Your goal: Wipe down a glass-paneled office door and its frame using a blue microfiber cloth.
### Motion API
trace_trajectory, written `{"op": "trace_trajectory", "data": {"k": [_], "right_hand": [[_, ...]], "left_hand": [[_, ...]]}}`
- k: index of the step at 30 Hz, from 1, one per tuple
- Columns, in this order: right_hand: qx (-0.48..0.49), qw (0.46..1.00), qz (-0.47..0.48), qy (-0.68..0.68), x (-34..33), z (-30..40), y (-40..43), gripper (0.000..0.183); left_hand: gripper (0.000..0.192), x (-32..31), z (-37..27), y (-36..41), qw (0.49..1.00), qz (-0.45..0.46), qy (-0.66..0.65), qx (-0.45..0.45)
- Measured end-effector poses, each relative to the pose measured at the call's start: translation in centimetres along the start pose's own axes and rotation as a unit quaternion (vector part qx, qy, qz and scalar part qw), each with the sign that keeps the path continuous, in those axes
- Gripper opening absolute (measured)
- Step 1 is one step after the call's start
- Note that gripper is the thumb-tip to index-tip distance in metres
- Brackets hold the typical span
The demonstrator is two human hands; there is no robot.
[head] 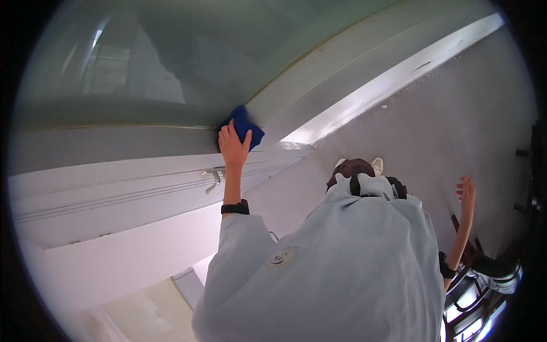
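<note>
My left hand [233,143] presses a blue cloth [244,128] into the corner where two grey-white frame edges meet beside a greenish glass pane [192,64]. Its fingers lie spread over the cloth. Far off to the right, my right hand [466,189] hangs above the grey floor with its fingers apart and nothing in it. A black band is on each arm. Dim reflections show in the glass.
A white door [128,188] with a metal lever handle [213,181] stands below the frame on the left. Dark chairs [483,273] stand at the lower right. A pale skirting strip [342,111] runs along the grey floor [427,119].
</note>
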State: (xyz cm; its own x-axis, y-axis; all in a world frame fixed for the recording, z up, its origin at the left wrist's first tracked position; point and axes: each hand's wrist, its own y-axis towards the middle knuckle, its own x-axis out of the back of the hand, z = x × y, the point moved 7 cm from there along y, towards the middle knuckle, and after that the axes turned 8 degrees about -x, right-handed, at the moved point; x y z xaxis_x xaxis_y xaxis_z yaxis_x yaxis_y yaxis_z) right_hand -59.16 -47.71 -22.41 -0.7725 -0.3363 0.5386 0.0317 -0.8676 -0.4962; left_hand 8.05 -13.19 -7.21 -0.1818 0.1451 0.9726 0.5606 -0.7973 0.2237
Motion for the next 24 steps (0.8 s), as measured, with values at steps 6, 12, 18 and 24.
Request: {"op": "trace_trajectory", "data": {"k": [6,12,18,24], "right_hand": [[-0.110,0.992,0.041,0.038,-2.8,-13.1,1.2,0.040],[-0.247,0.966,0.029,-0.074,-1.0,-37.1,6.0,0.037],[-0.372,0.903,0.156,-0.148,-5.8,-38.1,1.4,0.037],[-0.299,0.948,0.098,-0.042,-7.4,-34.4,5.1,0.036]], "left_hand": [[0.063,-1.1,-0.3,-0.6,0.995,-0.092,0.025,0.011],[0.060,-3.4,-2.6,0.9,0.990,-0.077,-0.112,-0.048],[0.069,-0.8,-1.1,0.1,0.991,-0.049,-0.093,-0.084],[0.100,-1.0,-1.4,0.9,0.985,0.074,-0.116,-0.101]]}}
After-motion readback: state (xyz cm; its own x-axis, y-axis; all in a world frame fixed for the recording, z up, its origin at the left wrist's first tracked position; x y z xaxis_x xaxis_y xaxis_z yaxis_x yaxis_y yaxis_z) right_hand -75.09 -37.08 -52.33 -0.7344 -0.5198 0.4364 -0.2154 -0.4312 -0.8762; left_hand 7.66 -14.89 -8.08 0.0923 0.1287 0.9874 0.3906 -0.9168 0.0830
